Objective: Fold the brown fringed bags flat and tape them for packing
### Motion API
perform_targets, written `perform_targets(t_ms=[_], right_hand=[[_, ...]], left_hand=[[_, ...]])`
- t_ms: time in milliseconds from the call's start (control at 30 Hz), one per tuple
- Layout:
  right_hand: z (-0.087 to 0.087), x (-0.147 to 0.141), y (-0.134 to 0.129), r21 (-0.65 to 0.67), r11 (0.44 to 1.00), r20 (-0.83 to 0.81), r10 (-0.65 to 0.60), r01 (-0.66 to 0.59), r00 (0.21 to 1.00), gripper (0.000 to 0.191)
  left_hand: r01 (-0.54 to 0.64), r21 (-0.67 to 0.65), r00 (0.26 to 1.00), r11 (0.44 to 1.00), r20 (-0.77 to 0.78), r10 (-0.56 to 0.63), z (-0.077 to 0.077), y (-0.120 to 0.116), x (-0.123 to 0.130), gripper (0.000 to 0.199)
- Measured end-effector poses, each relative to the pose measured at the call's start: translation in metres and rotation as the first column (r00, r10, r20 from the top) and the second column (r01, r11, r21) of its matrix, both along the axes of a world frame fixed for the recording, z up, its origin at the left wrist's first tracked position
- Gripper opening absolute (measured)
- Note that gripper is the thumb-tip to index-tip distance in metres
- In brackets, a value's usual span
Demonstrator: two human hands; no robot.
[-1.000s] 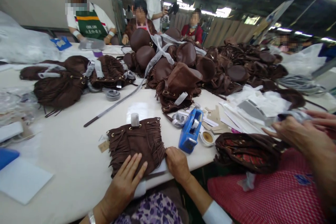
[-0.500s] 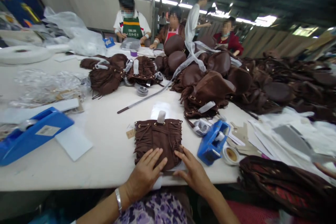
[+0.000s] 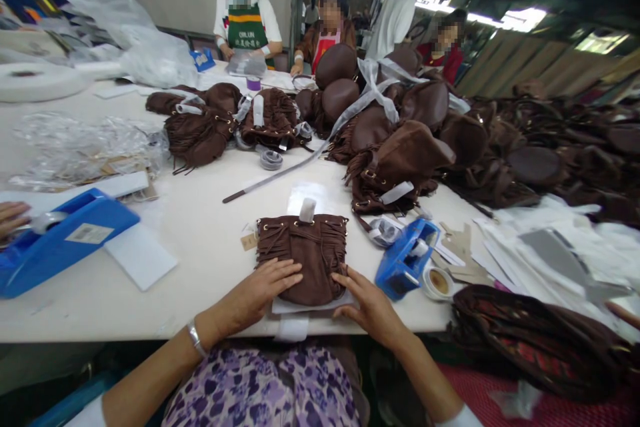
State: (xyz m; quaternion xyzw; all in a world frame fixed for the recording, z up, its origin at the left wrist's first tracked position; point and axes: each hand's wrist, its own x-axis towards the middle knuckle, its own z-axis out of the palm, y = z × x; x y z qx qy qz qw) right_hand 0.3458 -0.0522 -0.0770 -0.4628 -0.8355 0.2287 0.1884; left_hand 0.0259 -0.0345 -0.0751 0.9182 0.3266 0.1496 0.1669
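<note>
A dark brown fringed bag [image 3: 313, 267] lies flat on the white table in front of me. Gold eyelets run along its far edge, where a pale wrapped piece [image 3: 307, 210] stands up. My left hand [image 3: 267, 288] rests on the bag's left near side, fingers stretched out. Along its right side, my right hand [image 3: 367, 297] touches the fringe with fingers apart. White sheet material [image 3: 310, 307] shows from under the bag's near edge, with a white strip [image 3: 293, 328] hanging toward me. A small tan tag [image 3: 249, 241] pokes out at the left.
Blue tape dispensers stand to the right [image 3: 407, 260] and left [image 3: 75, 240], with a tape roll [image 3: 439, 282] near the right one. Brown bags [image 3: 400, 160] are heaped behind. An open brown bag [image 3: 535, 347] sits at right. Another person's hand [image 3: 13, 217] shows far left. Co-workers stand across the table.
My left hand has slid left and lies flatter; my right hand stays at the bag's right side. More white sheet and strip shows below the bag. Another person's hand has appeared far left.
</note>
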Motion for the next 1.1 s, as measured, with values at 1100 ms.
perform_targets(t_ms=[1100], right_hand=[[-0.041,-0.089,-0.059,-0.773,0.566,-0.567,-0.819,0.285,0.09,0.07]], left_hand=[[-0.05,0.454,0.994,0.89,-0.066,0.09,-0.005,0.0,0.026,0.074]])
